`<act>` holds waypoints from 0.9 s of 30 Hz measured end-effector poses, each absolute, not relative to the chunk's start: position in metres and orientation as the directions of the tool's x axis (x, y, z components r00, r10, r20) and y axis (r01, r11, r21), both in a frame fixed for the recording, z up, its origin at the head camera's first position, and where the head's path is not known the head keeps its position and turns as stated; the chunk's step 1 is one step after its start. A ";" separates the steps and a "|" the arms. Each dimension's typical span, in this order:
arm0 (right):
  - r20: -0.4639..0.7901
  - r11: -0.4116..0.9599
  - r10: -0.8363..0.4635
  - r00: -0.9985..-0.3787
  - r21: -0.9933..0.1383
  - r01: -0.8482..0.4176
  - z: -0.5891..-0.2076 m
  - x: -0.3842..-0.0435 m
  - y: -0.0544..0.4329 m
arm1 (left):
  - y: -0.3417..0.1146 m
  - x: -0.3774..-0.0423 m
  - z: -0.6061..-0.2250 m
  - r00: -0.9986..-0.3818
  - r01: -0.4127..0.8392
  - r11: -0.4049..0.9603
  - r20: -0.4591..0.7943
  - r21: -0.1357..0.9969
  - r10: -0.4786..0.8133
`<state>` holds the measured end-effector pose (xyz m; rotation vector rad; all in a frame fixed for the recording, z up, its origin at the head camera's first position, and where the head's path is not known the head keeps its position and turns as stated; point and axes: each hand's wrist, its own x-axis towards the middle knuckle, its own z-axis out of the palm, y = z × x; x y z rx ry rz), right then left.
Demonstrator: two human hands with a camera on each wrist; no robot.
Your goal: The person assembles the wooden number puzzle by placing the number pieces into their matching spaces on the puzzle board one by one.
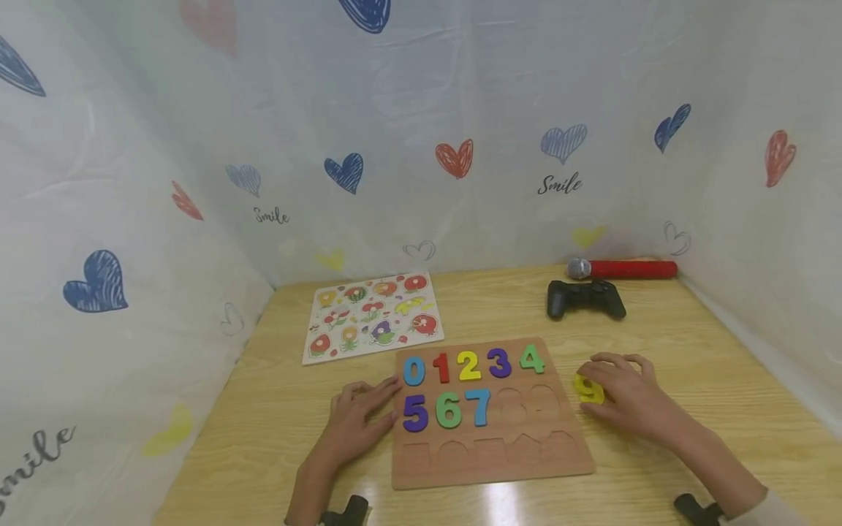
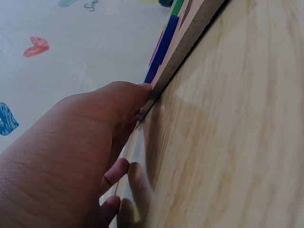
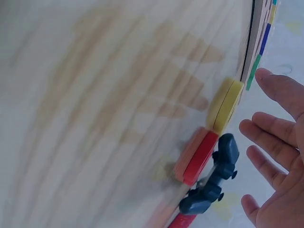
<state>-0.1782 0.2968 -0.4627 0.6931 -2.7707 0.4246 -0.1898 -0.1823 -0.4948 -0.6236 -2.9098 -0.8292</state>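
Observation:
A wooden number board [image 1: 493, 467] lies on the table, bearing coloured numerals 0 to 7. Against its left edge rests my left hand [image 1: 360, 420], thumb and fingertips touching the side; the left wrist view shows the thumb [image 2: 128, 92] at the edge beside a purple numeral [image 2: 164, 47]. To the board's right, a yellow number 9 [image 1: 588, 389] lies under my right hand [image 1: 628, 398]. In the right wrist view that hand's fingers are spread, apart from the yellow number [image 3: 224, 105]. A red piece [image 3: 195, 156] appears beside it there; in the head view it is hidden.
A fruit puzzle board [image 1: 375, 318] lies behind at the left. At the back right are a black game controller [image 1: 585, 298] and a red microphone [image 1: 631, 269]. Bare shallow outlines show in the number board's lower rows. Heart-printed curtains [image 1: 395, 109] enclose the table [image 1: 263, 409].

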 end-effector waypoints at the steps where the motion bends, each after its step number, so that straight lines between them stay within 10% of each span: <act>1: 0.310 0.845 -0.414 -0.856 -0.219 -0.488 -0.463 -0.178 0.299 | -0.182 -0.190 -0.494 -0.918 0.392 0.775 0.154 0.495 0.366; 27: 0.262 0.909 -0.315 -0.912 -0.194 -0.369 -0.467 -0.177 0.332 | -0.183 -0.191 -0.497 -0.916 0.398 0.769 0.163 0.501 0.367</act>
